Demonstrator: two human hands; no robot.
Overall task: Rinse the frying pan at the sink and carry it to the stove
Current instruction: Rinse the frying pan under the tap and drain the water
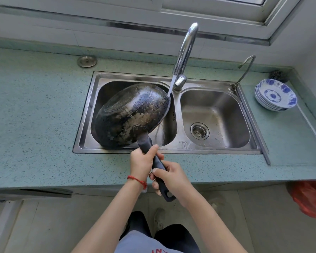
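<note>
The blackened frying pan point(130, 114) is tipped on its side over the left basin of the steel double sink point(171, 147), its scorched underside facing me. Water runs from the tall chrome faucet point(185, 50) onto the pan's right rim and drains down into the basin. My left hand point(142, 162) grips the dark handle close to the pan. My right hand point(169, 177) grips the same handle lower down, near its end with the hanging hole. A red string bracelet circles my left wrist.
A stack of blue-and-white plates point(275, 95) stands on the green speckled counter right of the sink, with a dark scrubber behind it. A small curved tap point(244, 70) rises at the sink's back right. The right basin holds only a drain strainer point(199, 130). A round metal cap point(87, 61) sits back left.
</note>
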